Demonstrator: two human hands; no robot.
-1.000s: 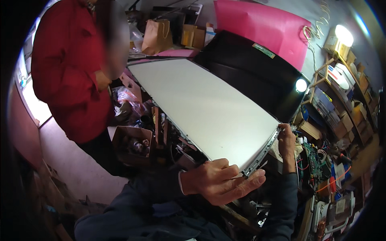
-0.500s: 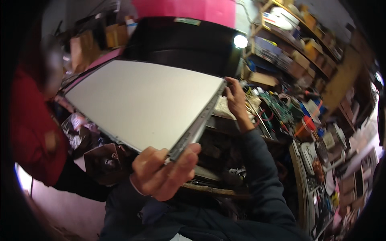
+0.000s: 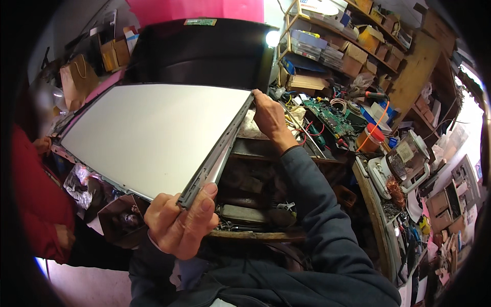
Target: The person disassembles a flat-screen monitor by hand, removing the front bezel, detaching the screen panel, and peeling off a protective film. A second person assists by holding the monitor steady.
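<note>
A large flat white panel (image 3: 148, 133) with a grey metal edge is held level in front of me. My left hand (image 3: 181, 225) grips its near corner from below, thumb on the grey rim. My right hand (image 3: 270, 117) holds the far corner of the same edge. Another person in a red top (image 3: 36, 204) stands at the left, a hand at the panel's far side. Behind the panel stands a big black screen housing (image 3: 199, 51).
A cluttered workbench (image 3: 378, 215) lies on the right with a green circuit board (image 3: 332, 116), wires, an orange-lidded jar (image 3: 369, 139) and tools. Shelves of boxes (image 3: 353, 41) rise behind it. A cardboard box of parts (image 3: 120, 220) sits low left.
The view has swung right, so the panel now sits left of centre and the bench shows. Both hands keep their grip on the panel's edge.
</note>
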